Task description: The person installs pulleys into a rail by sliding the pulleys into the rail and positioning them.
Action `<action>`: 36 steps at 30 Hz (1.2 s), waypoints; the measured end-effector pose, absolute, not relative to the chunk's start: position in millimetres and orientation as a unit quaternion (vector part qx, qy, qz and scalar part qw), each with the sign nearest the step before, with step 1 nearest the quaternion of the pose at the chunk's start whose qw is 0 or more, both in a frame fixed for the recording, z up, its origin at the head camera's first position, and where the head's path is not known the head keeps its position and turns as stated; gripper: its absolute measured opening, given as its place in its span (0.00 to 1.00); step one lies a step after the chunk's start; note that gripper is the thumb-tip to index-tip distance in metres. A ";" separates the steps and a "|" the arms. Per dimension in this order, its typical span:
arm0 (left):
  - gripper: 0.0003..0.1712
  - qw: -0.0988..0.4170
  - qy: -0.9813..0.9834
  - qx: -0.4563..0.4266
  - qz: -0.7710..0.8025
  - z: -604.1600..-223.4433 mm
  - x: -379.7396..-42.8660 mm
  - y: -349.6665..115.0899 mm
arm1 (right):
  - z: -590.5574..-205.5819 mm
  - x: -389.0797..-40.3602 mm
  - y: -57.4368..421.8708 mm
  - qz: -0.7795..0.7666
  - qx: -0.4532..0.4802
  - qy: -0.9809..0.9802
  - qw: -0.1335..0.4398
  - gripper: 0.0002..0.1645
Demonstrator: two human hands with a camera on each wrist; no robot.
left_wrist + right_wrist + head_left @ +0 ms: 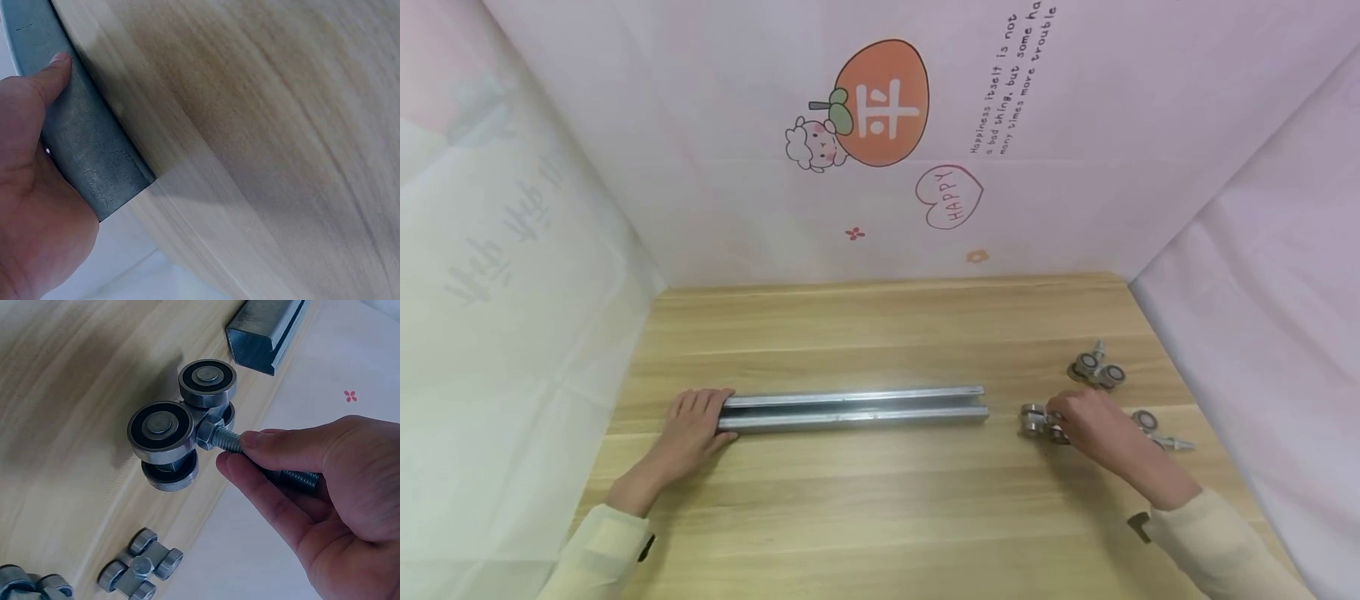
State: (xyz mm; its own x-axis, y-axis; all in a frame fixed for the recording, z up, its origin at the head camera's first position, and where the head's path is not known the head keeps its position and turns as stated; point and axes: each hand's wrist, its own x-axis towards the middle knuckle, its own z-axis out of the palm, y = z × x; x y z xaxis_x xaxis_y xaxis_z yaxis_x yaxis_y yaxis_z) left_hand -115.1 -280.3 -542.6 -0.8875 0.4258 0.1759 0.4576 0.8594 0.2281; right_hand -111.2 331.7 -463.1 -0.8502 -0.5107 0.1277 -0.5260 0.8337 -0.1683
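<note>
Left grip [691,427] holds the C-channel [857,415] at nine o'clock. Right grip [1092,423] pinches one trolley's [181,425] bolt [226,439]; top-heavy, it could twist.

On the back cloth [737,208], an orange fruit print [910,79] bears a white character [892,111], apparently 平 turned sideways. Right of the fruit, black script [1011,92] runs upward: "Happiness itself is not / a bad thing, but some ha", cut off there, / "many times more trouble". Below right of it, a red heart [950,197] reads "HAPPY". Far left of it, the side cloth's [535,333] pale lettering [526,223] is illegible.
</note>
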 end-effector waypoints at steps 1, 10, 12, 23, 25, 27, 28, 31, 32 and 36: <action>0.40 0.059 -0.963 -0.229 -0.133 -543.1 -114.8 -280.3 | -462.7 -112.6 330.7 0.099 0.274 -0.956 0.041 0.15; 0.40 0.070 -0.960 -0.234 -0.137 -543.2 -114.4 -280.9 | -456.7 -125.5 315.7 0.101 0.275 -0.956 0.017 0.14; 0.40 0.072 -0.960 -0.234 -0.139 -542.0 -114.2 -280.9 | -455.8 -128.2 310.9 0.104 0.273 -0.956 0.006 0.15; 0.40 0.072 -0.959 -0.235 -0.140 -543.3 -115.6 -281.8 | -457.3 -140.1 291.0 0.093 0.276 -0.957 -0.017 0.17; 0.40 0.073 -0.959 -0.236 -0.138 -543.8 -115.7 -282.1 | -458.8 -141.3 288.3 0.091 0.285 -0.954 -0.012 0.18; 0.40 0.075 -0.959 -0.237 -0.138 -544.1 -115.6 -282.4 | -460.5 -142.5 285.9 0.089 0.292 -0.952 -0.005 0.18; 0.40 0.077 -0.959 -0.237 -0.138 -544.1 -115.5 -282.4 | -461.1 -142.9 284.6 0.088 0.294 -0.952 -0.002 0.18; 0.39 0.077 -0.959 -0.236 -0.137 -544.0 -115.2 -282.3 | -463.0 -143.8 281.1 0.089 0.295 -0.951 0.003 0.17; 0.39 0.077 -0.959 -0.236 -0.137 -543.9 -115.1 -282.3 | -463.7 -144.0 280.0 0.089 0.296 -0.951 0.003 0.17; 0.39 0.072 -0.960 -0.232 -0.137 -543.5 -115.3 -282.3 | -466.6 -144.5 276.4 0.087 0.293 -0.952 -0.005 0.15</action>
